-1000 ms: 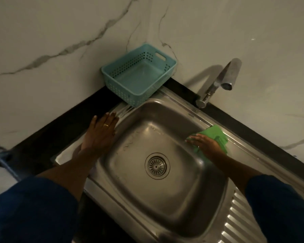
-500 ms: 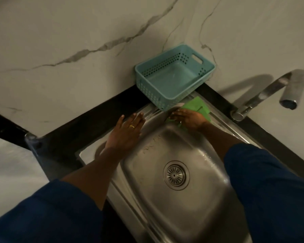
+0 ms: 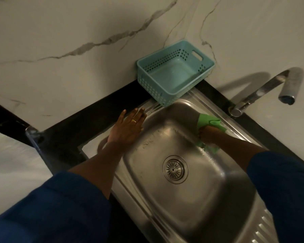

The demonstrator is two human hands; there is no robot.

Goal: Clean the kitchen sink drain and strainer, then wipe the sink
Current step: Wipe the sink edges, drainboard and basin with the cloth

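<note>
Sink (image 3: 182, 207) shows dull steel, wet streaks beside green cloth (image 3: 207, 120).

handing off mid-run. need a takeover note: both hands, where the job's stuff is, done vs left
Left hand: open, flat on the left rim of the sink, holding nothing.
Right hand: on the green cloth at the basin's back-right wall. Its fingers are hidden by the cloth, so the grip is unclear.
Strainer: seated in the drain, mid-basin.
Teal basket: on the back-left corner of the sink rim.
Done: strainer is in place and wiping is under way.
Left: whitish marks on the basin floor near the left hand. Probably wipe the rest of the basin and rim.
</note>
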